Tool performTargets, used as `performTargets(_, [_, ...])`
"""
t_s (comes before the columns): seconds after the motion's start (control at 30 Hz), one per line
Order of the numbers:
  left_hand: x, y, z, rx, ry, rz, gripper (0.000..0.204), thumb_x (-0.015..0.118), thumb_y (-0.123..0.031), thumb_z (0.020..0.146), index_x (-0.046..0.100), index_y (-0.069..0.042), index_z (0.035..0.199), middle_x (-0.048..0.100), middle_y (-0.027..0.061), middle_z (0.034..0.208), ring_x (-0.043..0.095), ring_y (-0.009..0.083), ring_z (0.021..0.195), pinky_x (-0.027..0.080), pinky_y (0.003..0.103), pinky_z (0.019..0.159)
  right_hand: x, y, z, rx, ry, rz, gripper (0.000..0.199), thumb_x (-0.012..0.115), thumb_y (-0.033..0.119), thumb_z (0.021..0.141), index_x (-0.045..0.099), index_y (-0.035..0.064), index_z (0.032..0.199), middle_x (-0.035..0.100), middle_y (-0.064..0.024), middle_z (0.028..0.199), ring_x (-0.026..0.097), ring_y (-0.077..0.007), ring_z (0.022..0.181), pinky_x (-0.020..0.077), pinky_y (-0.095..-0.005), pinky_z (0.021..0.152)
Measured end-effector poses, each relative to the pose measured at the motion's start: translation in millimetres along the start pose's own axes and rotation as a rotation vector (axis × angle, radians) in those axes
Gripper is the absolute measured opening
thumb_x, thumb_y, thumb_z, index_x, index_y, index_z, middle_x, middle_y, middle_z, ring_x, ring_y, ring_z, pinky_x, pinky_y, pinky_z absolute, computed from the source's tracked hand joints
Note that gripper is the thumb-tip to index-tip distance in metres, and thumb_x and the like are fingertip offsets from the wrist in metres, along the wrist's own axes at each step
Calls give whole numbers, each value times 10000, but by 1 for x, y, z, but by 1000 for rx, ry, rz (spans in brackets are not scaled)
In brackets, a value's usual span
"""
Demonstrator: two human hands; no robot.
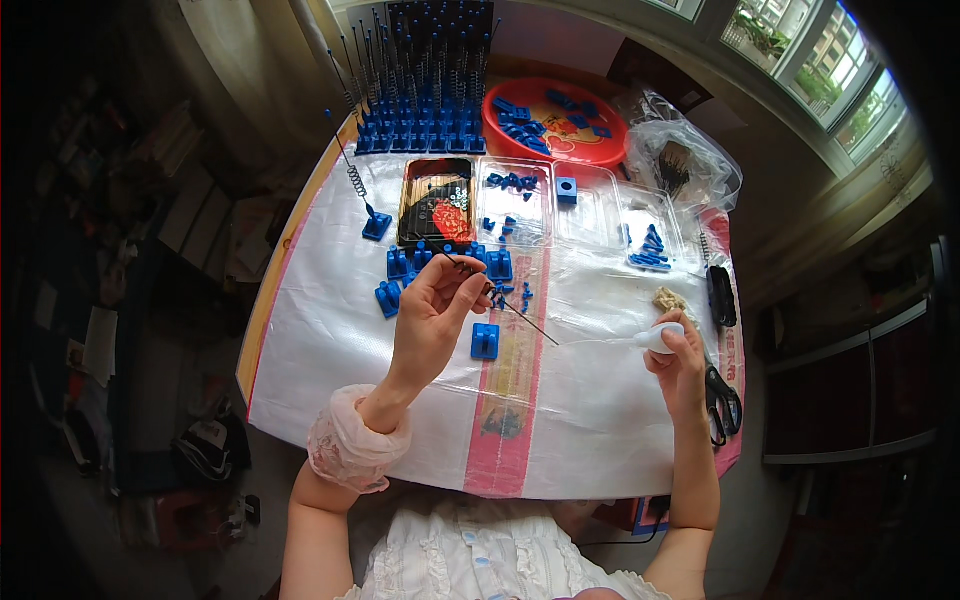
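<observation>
My left hand (pixel 438 305) pinches a dark coiled spring with a long straight wire end (pixel 528 321). The wire slants down to the right over the middle of the table. My right hand (pixel 682 368) is closed round a small white squeeze bottle (pixel 655 338). Its thin, pale nozzle points left, and its tip is close to the wire's end; whether they touch I cannot tell. Below the spring lies a single blue plastic base (pixel 485 341). More blue bases (pixel 388 298) are grouped behind and beside my left hand, partly hidden by it. Tiny blue pieces (pixel 526 296) lie near the spring.
At the back left stand rows of blue bases with upright springs (pixel 420 110). A red basin (pixel 556 150) holds blue parts. Shallow trays, one black (pixel 415 225) and several clear (pixel 600 236), sit in front. Black scissors (pixel 722 405) lie at the right edge, near a crumpled tan lump (pixel 668 299).
</observation>
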State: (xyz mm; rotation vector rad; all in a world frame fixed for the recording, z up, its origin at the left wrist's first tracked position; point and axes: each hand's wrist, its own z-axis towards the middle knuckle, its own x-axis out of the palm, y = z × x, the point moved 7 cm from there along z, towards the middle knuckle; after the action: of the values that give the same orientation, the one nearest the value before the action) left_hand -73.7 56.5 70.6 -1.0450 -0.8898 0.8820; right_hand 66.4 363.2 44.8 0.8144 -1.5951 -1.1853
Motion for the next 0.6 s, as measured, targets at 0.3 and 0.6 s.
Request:
performTargets(0.3, [1, -1, -1, -1, 3, 1, 174, 617, -143, 1039, 618, -2, 1141, 709, 63, 949, 672, 96, 816, 549, 240, 746, -1, -1, 0, 1, -5, 2, 152, 642, 187, 928, 556, 80, 993, 449, 55, 699, 364, -39, 576, 288, -227, 522])
performTargets(0.6, [0, -2, -1, -2, -4, 8, 180, 623, -148, 1037, 621, 0, 1140, 708, 64, 952, 673, 98, 813, 549, 242, 744, -2, -2, 1, 5, -1, 0, 153, 637, 185, 930, 555, 77, 1001, 453, 51, 701, 365, -40, 572, 288, -227, 524])
